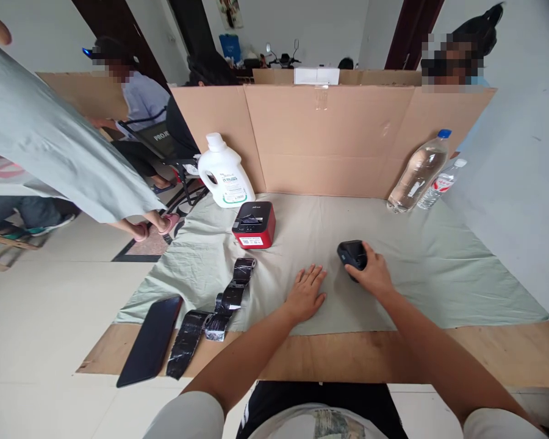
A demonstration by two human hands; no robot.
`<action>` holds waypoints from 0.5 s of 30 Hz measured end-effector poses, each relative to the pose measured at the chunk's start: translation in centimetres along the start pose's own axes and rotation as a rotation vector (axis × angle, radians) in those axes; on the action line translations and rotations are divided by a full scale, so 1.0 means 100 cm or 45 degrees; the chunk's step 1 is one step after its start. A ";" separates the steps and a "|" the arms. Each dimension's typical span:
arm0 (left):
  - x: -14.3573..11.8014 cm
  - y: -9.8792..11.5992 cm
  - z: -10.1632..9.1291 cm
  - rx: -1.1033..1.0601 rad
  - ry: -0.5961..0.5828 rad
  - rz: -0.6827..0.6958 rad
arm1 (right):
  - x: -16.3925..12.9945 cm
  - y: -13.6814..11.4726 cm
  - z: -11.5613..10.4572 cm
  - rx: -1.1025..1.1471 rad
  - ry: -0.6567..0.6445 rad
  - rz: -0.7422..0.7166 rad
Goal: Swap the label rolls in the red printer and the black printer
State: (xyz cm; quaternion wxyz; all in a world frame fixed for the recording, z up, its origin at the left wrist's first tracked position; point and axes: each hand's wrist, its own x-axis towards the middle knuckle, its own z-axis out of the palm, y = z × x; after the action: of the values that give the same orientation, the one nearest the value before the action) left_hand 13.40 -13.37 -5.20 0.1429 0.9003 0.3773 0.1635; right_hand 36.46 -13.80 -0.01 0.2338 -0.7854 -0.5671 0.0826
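Note:
My right hand is closed around a small black boxy device on the cloth, thumb on the near side and fingers behind it. What kind of device it is, I cannot make out. Palm down on the cloth to its left, my left hand has its fingers stretched out and holds nothing. Farther left and back sits a red and black printer-like box with a white label on its front. Black strips and a roll of glossy film trail across the cloth toward the near edge.
A black tablet lies at the front left edge. A white jug stands at the back left, and a large bottle and a smaller bottle at the back right. A cardboard panel closes off the back. Several people are nearby.

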 end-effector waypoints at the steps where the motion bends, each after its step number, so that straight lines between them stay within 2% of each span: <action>1: -0.001 0.000 -0.001 -0.023 0.037 0.021 | -0.008 -0.012 0.007 -0.007 -0.002 -0.036; 4: -0.003 -0.003 -0.001 -0.087 0.130 0.092 | -0.029 -0.039 0.027 -0.019 -0.018 -0.046; 7: -0.003 -0.010 0.002 -0.151 0.195 0.113 | -0.046 -0.053 0.040 0.001 -0.025 -0.007; 10: -0.002 -0.017 0.006 -0.229 0.190 0.066 | -0.061 -0.052 0.049 0.016 0.014 -0.090; 15: 0.002 -0.019 0.007 -0.261 0.081 -0.089 | -0.076 -0.032 0.057 0.008 0.090 -0.342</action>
State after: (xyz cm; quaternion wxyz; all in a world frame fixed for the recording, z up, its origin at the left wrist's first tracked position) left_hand 12.62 -11.99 -6.48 0.2278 0.8616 0.3942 0.2244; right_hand 28.88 -18.47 -4.57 0.2650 -0.7040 -0.6584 0.0246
